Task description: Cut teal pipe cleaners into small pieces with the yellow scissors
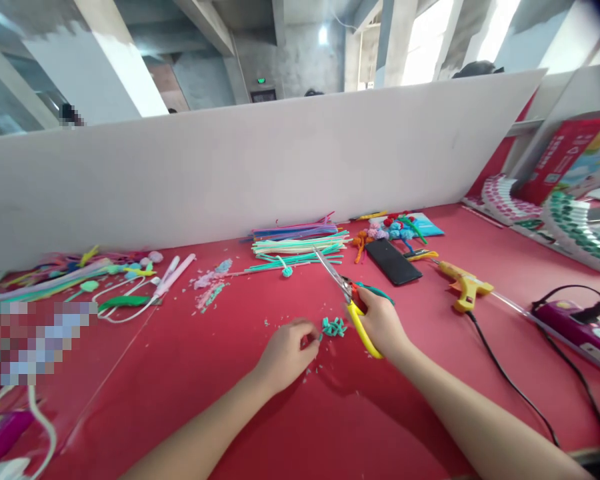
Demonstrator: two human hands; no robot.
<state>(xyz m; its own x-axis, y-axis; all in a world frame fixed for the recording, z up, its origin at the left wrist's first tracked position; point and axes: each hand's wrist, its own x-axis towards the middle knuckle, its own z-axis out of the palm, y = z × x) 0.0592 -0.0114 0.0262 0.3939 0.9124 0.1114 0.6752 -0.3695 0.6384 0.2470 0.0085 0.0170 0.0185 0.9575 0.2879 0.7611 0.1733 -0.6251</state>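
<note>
The right hand [380, 323] holds a pair of scissors with yellow handles [353, 308]. Its fingers are curled through the handles. The shiny blades point up and away from the person, toward a pile of long pipe cleaners [300, 245]. The blades look shut, or almost shut.

The left hand [286, 352] rests on the red table [190, 373]. Its fingers are bent in, and the fingertips pinch something very small and teal. It is too small to tell what it is. Just beside those fingertips lies a little heap of short teal fuzzy bits [334, 326]. The heap sits between the two hands, right below the scissors.

The pipe cleaners lie flat in a stack, with purple and pink ones on top, pale yellow ones in the middle and teal ones at the bottom. To the right of them lies a black phone [393, 261], face down or switched off. Behind the phone is a bunch of small fuzzy flowers [393, 229] in red, blue and pink. A yellow glue gun [464, 285] lies on the table near the phone, and its black cord [510, 380] runs toward the person.

On the left of the table are more fuzzy sticks, a white stick tool [173, 275] with a white wire, and pink and teal crumbs [211, 283]. A long white board [260, 167] stands along the back of the table.
</note>
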